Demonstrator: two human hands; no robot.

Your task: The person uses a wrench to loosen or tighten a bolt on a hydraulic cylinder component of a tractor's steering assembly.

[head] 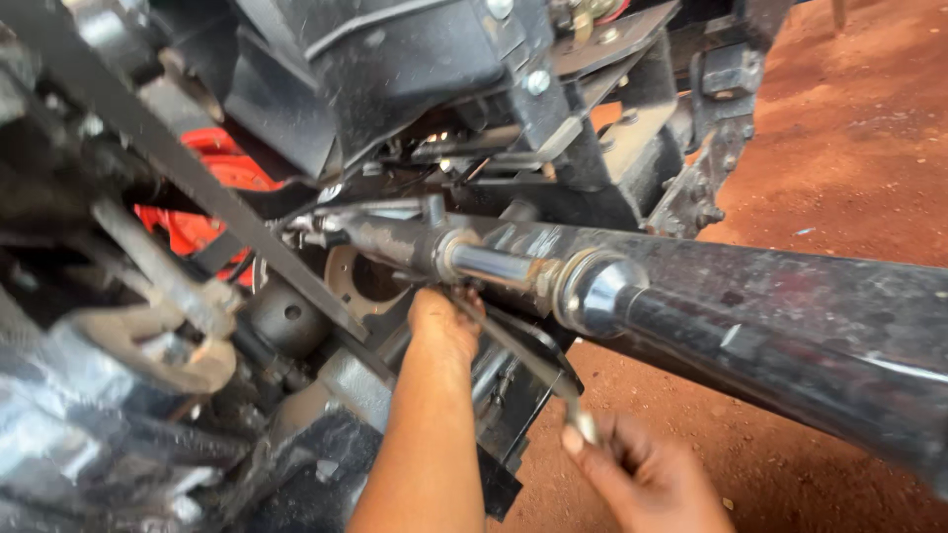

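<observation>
Both hands are working under a black machine frame, on red dirt ground.

Left hand is reaching up under the steel shaft, pressing against the underside just below the collar. Fingers are tucked behind the shaft, so I can't tell whether it's gripping anything or just bracing.

Right hand is closing around the lower end of a thin metal rod, pinching it between thumb and fingers. The rod is running diagonally up-left from that hand toward the left hand and the shaft; its upper end is probably touching the joint, but that part is blurred.

The shaft is feeding into a wide black tube that is running off to the right edge. A red part is showing behind the linkage on the left. A flat black bar is crossing diagonally in front of it.
</observation>
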